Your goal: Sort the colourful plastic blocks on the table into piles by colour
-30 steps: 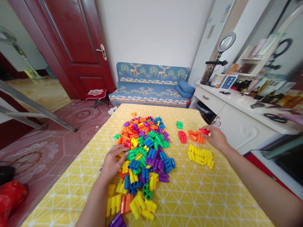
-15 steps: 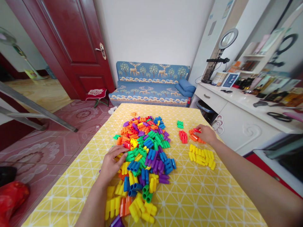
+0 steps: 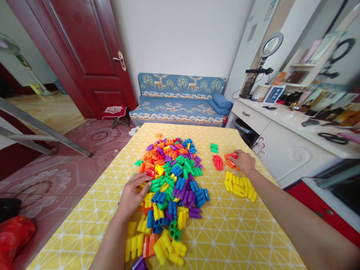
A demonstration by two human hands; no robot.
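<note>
Multicoloured plastic tube-shaped building blocks form a large pile (image 3: 171, 168) on the table. My left hand (image 3: 133, 193) rests against its left edge, fingers bent and thumb apart, beside a red block (image 3: 151, 173) and a green block (image 3: 154, 186). My right hand (image 3: 244, 161) reaches to the right side, its fingers closed on an orange block (image 3: 230, 162) in a small orange group; the fingertips partly hide it. Close by lie a red block group (image 3: 217, 162), a green block pair (image 3: 214, 147) and rows of yellow blocks (image 3: 240, 185).
A yellow patterned cloth (image 3: 225, 232) covers the table. Beyond it stands a blue sofa (image 3: 180, 105). At right is a white dresser (image 3: 292, 150) with bottles and a ring light (image 3: 271, 45). A metal ladder leg (image 3: 56, 137) and red stool (image 3: 115, 111) are at left.
My right hand has shifted slightly over the orange group, and the red block that showed at its fingertips is no longer distinct. My left hand has stayed at the pile.
</note>
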